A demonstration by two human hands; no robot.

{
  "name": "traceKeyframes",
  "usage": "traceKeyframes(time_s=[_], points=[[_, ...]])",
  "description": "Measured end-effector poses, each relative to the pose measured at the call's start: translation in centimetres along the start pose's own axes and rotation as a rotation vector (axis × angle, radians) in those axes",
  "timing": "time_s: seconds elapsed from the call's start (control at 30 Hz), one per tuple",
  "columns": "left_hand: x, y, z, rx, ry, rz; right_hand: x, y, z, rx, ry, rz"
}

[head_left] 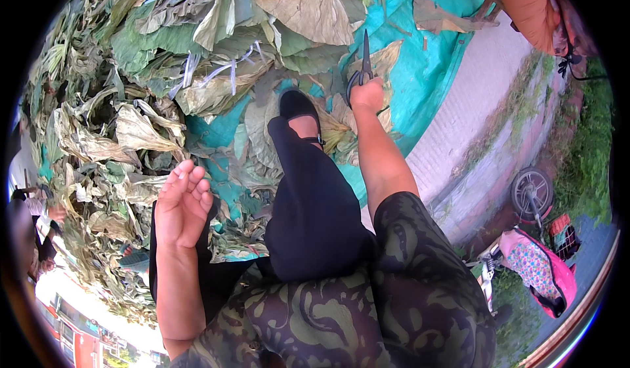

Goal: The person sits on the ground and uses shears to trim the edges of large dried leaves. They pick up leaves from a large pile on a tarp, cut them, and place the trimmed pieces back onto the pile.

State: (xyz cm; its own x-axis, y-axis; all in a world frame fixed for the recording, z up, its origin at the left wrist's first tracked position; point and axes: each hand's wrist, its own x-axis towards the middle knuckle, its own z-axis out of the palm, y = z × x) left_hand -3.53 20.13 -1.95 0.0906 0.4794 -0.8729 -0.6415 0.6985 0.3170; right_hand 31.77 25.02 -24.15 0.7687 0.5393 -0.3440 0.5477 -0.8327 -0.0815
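My right hand (367,96) is closed around the dark handles of a pair of scissors (366,63). Their blades point away from me, over the dry leaves and the teal sheet. At the left, my left hand (184,204) is turned palm up with its fingers loosely extended, and no object shows in it. Just beyond its fingertips is the narrow end of a pale, dried leaf (141,130); whether the two touch I cannot tell. Bundles of large green-brown leaves (249,23) lie ahead, some with whitish plastic ties (230,66).
Teal sheeting (420,96) lies under the leaves. Heaped dry leaves (98,224) cover the left side. A concrete strip (453,132) curves along the right, with a wheel (531,194) and a pink patterned bag (535,269) beyond. Another person's orange sleeve (525,14) shows at upper right.
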Motion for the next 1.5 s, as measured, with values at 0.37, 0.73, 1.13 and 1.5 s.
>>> traceKeyframes(time_s=[0.37,0.73,1.13,1.5], points=[[-1.8,-0.4,-0.2,0.037,-0.062,0.039,-1.5,2.1,-0.8,0.102,0.009,-0.062],[0.1,-0.3,-0.1,0.026,0.062,-0.037,-0.6,-0.2,4.3,0.051,0.104,0.038],[-0.9,-0.2,1.0,0.046,-0.03,0.032,1.1,2.8,-2.1,0.256,0.13,-0.097],[-6.7,0.4,2.1,0.759,-0.253,0.618,-10.9,-4.9,-23.0,0.974,-0.81,-0.751]])
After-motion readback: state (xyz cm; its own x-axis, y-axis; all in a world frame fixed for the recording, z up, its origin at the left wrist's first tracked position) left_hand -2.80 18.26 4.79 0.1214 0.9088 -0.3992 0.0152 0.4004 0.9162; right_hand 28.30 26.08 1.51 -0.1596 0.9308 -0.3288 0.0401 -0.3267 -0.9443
